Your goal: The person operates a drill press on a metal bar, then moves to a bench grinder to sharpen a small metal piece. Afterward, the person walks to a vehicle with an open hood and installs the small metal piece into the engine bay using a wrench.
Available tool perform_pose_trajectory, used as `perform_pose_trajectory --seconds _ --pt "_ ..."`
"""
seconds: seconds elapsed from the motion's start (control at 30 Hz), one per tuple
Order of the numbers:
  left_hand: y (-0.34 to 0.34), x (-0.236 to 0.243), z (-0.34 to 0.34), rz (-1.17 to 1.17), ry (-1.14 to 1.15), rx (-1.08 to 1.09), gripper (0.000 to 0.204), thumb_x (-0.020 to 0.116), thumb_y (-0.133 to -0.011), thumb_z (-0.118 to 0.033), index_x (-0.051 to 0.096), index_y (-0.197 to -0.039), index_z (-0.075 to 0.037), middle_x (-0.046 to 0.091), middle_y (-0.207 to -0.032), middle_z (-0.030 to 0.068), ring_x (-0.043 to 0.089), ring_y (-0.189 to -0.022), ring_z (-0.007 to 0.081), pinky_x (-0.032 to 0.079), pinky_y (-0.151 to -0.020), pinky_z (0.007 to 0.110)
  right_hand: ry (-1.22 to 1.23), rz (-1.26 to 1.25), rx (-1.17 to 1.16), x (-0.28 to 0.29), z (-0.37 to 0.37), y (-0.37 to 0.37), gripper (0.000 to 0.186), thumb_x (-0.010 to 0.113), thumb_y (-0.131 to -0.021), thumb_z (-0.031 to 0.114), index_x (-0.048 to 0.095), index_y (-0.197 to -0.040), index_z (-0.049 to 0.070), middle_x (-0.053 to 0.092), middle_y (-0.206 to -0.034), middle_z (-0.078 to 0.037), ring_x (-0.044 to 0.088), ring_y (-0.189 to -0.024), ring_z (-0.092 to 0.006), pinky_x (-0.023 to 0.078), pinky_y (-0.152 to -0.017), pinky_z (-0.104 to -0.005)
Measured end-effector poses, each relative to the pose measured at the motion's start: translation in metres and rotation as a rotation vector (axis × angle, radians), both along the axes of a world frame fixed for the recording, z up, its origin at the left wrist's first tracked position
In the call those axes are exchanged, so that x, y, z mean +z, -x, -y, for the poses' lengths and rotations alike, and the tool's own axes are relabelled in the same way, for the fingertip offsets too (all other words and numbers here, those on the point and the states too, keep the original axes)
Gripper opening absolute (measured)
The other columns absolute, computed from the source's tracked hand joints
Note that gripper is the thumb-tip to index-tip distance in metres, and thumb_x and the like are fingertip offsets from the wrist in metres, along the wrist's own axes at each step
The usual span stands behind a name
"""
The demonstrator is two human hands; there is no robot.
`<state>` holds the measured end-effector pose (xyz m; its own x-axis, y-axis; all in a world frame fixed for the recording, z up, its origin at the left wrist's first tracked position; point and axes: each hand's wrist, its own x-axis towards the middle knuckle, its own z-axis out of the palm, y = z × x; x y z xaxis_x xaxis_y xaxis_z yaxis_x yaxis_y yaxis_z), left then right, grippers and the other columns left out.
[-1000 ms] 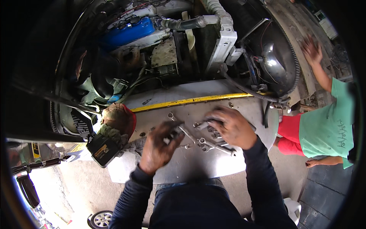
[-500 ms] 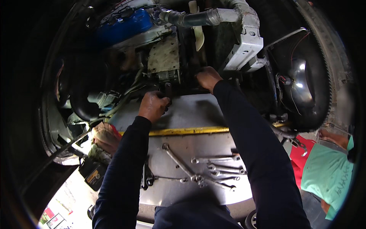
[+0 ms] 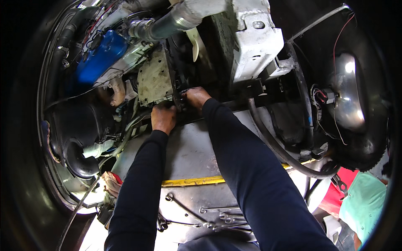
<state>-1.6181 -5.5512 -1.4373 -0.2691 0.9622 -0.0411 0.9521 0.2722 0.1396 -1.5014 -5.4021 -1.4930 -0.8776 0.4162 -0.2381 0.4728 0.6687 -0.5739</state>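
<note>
Both my hands work low in an engine bay, at the lower edge of a dirty metal plate (image 3: 155,77) on the engine. My left hand (image 3: 163,120) is closed just below the plate; the wrench seen in it half a second ago is now hidden by the fingers and shadow. Beside it, to the right and slightly farther in, my right hand (image 3: 197,98) curls its fingers at the plate's lower right corner. What those fingers grip is hidden. A pale grey panel (image 3: 190,146) with a yellow edge strip (image 3: 194,181) lies under my forearms.
Several wrenches (image 3: 184,209) lie on the metal surface near me. A blue engine cover (image 3: 102,54) sits far left, a white bracket (image 3: 255,46) far right. A black hose (image 3: 280,152) and a headlamp shell (image 3: 351,92) are at right. A person's green garment (image 3: 364,205) shows lower right.
My view has moved closer and shifted. My left hand has gone in under the plate's edge, and my right hand has come left beside it. The wrench end has dropped out of sight.
</note>
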Motion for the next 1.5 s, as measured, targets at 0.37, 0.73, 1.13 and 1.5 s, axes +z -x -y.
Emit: perform_pose_trajectory --seconds 0.37,0.73,1.13,1.5 --pt "-0.016 0.016 -0.004 0.853 -0.128 0.563 0.016 0.063 -0.087 -0.009 0.073 -0.094 0.001 0.073 -0.095 0.0215 0.071 -0.088 0.0382 0.056 -0.082 0.045 0.428 -0.300 -0.326 -0.052 0.023 0.015 0.031 0.061 -0.088 0.011 0.077 -0.115 0.016 0.073 -0.119 -0.011 0.072 -0.107 -0.0276 0.058 -0.092 -0.0386" --pt "-0.005 -0.002 0.002 -0.028 -0.117 0.008 0.017 0.063 -0.085 -0.011 0.074 -0.097 -0.004 0.072 -0.100 0.0199 0.070 -0.095 0.0372 0.056 -0.086 0.043 0.123 -0.259 -0.148 -0.014 0.016 -0.004 0.023 0.062 -0.085 0.011 0.078 -0.103 0.013 0.074 -0.106 -0.018 0.072 -0.100 -0.0357 0.058 -0.085 -0.0423" --pt "0.002 -0.020 0.007 0.561 -0.301 0.234 0.026 0.063 -0.085 -0.008 0.076 -0.107 -0.008 0.075 -0.105 0.0161 0.072 -0.098 0.0313 0.055 -0.089 0.037 0.019 -0.348 -0.127 0.022 0.019 -0.019 0.012 0.064 -0.087 0.014 0.070 -0.097 0.010 0.074 -0.093 -0.011 0.073 -0.085 -0.0289 0.059 -0.078 -0.0373" --pt "0.008 -0.018 0.006 0.266 -0.210 0.002 0.025 0.064 -0.093 -0.021 0.076 -0.111 -0.008 0.074 -0.116 0.0161 0.069 -0.106 0.0335 0.052 -0.095 0.039 1.539 -0.316 -0.798 0.061 0.013 -0.008 0.026 0.046 -0.101 0.031 0.067 -0.095 0.016 0.066 -0.084 0.001 0.064 -0.075 -0.0168 0.056 -0.069 -0.0355"
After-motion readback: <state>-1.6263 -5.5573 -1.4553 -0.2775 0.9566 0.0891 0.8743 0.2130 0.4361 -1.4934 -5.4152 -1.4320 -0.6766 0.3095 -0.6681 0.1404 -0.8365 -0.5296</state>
